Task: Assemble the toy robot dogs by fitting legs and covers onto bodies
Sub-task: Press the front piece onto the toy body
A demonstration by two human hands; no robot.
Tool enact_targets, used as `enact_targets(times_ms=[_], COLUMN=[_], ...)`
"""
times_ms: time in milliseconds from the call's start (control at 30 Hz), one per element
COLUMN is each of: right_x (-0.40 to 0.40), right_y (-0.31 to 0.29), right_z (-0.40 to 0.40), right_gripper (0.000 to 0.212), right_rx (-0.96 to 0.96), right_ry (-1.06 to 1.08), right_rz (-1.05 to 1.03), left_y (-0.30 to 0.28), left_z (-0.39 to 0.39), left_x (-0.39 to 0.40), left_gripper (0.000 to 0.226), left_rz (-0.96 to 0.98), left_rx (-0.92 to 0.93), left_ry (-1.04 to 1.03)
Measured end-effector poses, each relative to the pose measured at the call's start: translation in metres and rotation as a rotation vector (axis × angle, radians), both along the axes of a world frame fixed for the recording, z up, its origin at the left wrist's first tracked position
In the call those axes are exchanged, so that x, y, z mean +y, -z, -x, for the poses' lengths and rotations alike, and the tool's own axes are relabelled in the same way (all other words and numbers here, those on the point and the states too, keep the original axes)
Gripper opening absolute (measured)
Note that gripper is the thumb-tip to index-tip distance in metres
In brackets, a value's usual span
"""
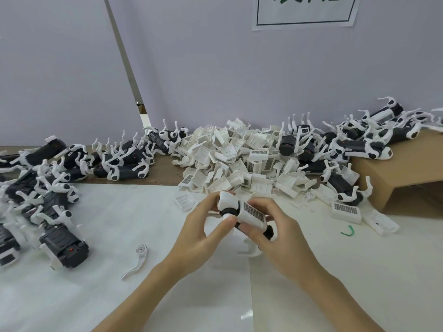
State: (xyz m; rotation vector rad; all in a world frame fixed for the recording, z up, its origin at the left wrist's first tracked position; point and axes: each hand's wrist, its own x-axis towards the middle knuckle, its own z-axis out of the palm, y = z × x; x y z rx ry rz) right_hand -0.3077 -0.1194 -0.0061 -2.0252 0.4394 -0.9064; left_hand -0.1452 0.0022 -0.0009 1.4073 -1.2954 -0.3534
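Alignment of cover to body is what the coming move is judged to turn on. The toy dog body (242,218) is held between both hands, above the white table (119,295), with its long axis running from the upper left, by the left hand (203,233), down to the lower right, under the right hand (271,232). The left hand is curled round the rounded white end, thumb laid along the near side. The right hand is clasped over the white cover (253,215), whose dark grille patch faces up; its fingertips are pressed on the cover's near edge. Whether the cover is fully seated cannot be told, since the fingers hide the seam.

The pile of loose covers (239,161) lies just beyond the hands, slightly nearer the right one. A single loose leg (136,261) lies on the table to the left of the left wrist, nearer that hand.
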Motion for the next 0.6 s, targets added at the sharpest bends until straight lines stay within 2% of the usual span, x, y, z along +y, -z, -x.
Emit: enact_targets(times_ms=[133, 200, 300, 367, 467, 600], right_x=[-0.0012, 0.0002, 0.0001, 0.0010, 0.0044, 0.0036], right_y=[0.0058, 0.0069, 0.0062, 0.0058, 0.0056, 0.0047], right_z=[0.0002, -0.0019, -0.0037, -0.0026, 0.0000, -0.0018], right_gripper=[0.054, 0.058, 0.062, 0.063, 0.050, 0.039], right_rx=[0.138, 0.119, 0.097, 0.065, -0.007, -0.078], right_ry=[0.065, 0.151, 0.276, 0.288, 0.248, 0.229], right_rz=[0.277, 0.445, 0.632, 0.624, 0.546, 0.582], left_y=[0.0006, 0.0015, 0.0022, 0.0017, 0.0035, 0.0052], left_z=[-0.0007, -0.0006, -0.0008, -0.0009, -0.0007, 0.0009], left_x=[-0.0006, -0.0012, -0.0015, -0.0007, -0.0012, -0.0051], left_gripper=[0.037, 0.039, 0.056, 0.053, 0.044, 0.038], left_rz=[0.004, 0.005, 0.001, -0.013, 0.007, 0.060], left_rx=[0.051, 0.056, 0.104, 0.026, -0.242, -0.247], left_ry=[-0.012, -0.019, -0.013, 0.007, 0.007, -0.069])
